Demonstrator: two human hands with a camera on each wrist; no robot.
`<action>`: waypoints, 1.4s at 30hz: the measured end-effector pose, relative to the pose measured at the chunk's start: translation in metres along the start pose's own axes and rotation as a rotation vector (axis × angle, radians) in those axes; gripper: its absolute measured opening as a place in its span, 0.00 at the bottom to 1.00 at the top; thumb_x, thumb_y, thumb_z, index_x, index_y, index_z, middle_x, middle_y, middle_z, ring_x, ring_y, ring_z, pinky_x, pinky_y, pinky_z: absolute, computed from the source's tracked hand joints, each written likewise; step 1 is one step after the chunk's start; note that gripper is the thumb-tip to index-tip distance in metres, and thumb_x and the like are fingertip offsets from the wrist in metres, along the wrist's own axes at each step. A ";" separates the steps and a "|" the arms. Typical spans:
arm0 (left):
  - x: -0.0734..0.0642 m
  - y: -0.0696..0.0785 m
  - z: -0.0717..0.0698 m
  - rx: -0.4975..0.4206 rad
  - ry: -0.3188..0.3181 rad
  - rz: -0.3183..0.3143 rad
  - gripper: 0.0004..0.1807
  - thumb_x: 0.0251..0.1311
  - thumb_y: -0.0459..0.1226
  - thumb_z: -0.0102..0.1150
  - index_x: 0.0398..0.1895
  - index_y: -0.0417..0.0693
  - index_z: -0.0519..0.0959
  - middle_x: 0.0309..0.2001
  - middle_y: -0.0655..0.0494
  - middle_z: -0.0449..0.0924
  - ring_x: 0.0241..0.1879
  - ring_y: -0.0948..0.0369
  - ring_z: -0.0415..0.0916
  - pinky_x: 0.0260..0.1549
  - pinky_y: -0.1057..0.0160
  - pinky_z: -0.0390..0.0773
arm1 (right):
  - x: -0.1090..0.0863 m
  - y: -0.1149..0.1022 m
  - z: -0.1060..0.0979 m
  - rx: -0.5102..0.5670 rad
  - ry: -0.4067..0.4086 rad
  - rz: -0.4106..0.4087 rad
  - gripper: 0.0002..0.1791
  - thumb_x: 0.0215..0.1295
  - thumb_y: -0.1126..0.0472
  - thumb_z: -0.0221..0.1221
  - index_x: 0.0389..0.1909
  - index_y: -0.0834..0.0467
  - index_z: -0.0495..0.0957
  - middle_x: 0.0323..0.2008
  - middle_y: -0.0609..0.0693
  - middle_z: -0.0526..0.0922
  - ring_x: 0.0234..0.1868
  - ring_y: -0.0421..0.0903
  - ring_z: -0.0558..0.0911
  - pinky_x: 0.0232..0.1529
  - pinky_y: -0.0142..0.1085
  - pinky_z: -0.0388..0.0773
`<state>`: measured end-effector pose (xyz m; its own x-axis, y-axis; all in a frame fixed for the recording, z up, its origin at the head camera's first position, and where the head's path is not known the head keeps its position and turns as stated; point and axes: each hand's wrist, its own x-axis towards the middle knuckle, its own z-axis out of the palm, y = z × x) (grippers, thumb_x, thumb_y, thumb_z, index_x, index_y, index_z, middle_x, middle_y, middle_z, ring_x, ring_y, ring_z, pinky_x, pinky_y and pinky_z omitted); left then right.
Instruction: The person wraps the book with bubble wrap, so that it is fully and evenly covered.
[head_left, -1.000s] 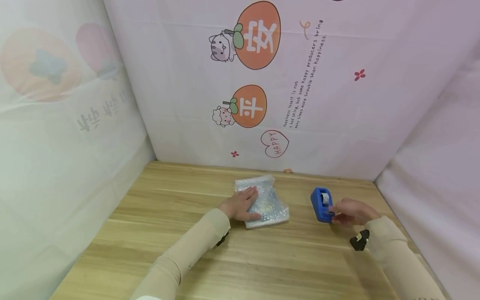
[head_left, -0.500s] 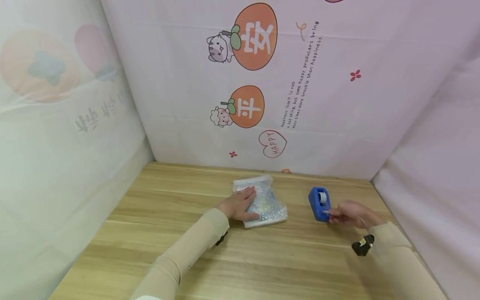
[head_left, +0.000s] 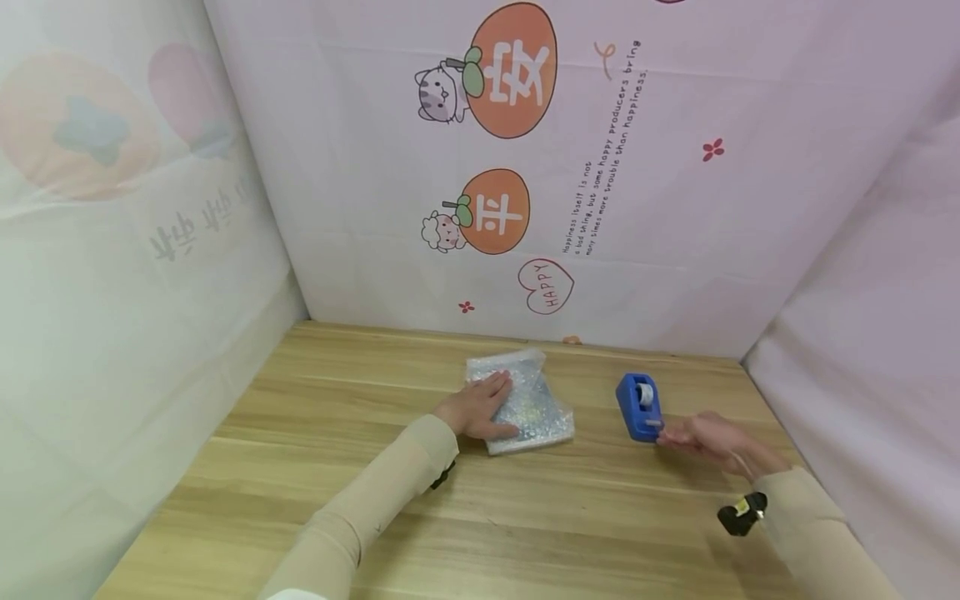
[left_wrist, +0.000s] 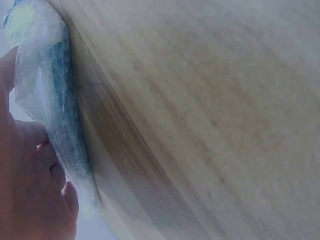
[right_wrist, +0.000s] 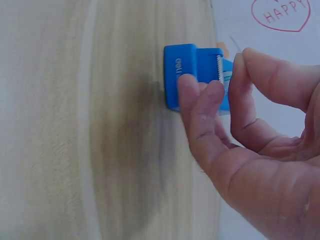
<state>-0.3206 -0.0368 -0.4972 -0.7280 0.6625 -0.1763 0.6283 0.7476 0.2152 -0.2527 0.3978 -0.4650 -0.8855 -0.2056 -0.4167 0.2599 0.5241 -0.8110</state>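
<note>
In the head view my left hand (head_left: 476, 411) lies with extended fingers on a flat package in bubble wrap (head_left: 531, 410). From the left wrist the package (left_wrist: 62, 95) shows side-on, bluish inside its clear wrap, with the hand (left_wrist: 35, 185) over it. A blue tape dispenser (head_left: 637, 408) stands to the right, a roll of tape (head_left: 645, 394) in it. Just off its front end, my right hand (head_left: 705, 437) pinches a thin strip of clear tape (right_wrist: 235, 43) between thumb and forefinger. The dispenser's toothed cutter (right_wrist: 219, 67) appears behind the fingertips in the right wrist view.
A wooden table (head_left: 525, 525) carries everything. White printed cloth (head_left: 360, 208) rises behind its far edge, and more cloth hangs along the left and right sides. A small black device (head_left: 742, 514) is strapped at the right wrist.
My right hand has drawn back slightly to the right from the dispenser's front end, pinching tape. My left hand and the package have stayed in place.
</note>
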 end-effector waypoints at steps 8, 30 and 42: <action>0.001 0.001 0.000 0.017 0.006 0.009 0.53 0.74 0.66 0.46 0.87 0.41 0.44 0.88 0.46 0.40 0.88 0.52 0.39 0.86 0.50 0.48 | 0.001 0.010 0.003 0.076 -0.015 -0.002 0.16 0.76 0.64 0.56 0.50 0.76 0.82 0.43 0.52 0.87 0.46 0.41 0.84 0.51 0.33 0.86; 0.001 -0.003 0.001 0.014 0.015 0.015 0.53 0.74 0.66 0.45 0.87 0.41 0.45 0.88 0.47 0.40 0.88 0.52 0.40 0.85 0.49 0.49 | -0.002 0.017 0.035 -0.246 0.330 -0.028 0.19 0.74 0.52 0.63 0.40 0.66 0.90 0.72 0.71 0.71 0.76 0.77 0.63 0.74 0.72 0.59; 0.002 -0.001 -0.001 0.010 0.013 0.014 0.53 0.74 0.66 0.47 0.86 0.41 0.46 0.88 0.46 0.42 0.87 0.50 0.41 0.85 0.48 0.50 | -0.002 0.018 0.036 -0.272 0.366 -0.014 0.18 0.76 0.55 0.60 0.43 0.67 0.88 0.72 0.71 0.72 0.74 0.76 0.66 0.68 0.68 0.68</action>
<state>-0.3224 -0.0362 -0.4968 -0.7227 0.6722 -0.1609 0.6408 0.7389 0.2083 -0.2326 0.3779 -0.4932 -0.9787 0.0656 -0.1946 0.1798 0.7318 -0.6574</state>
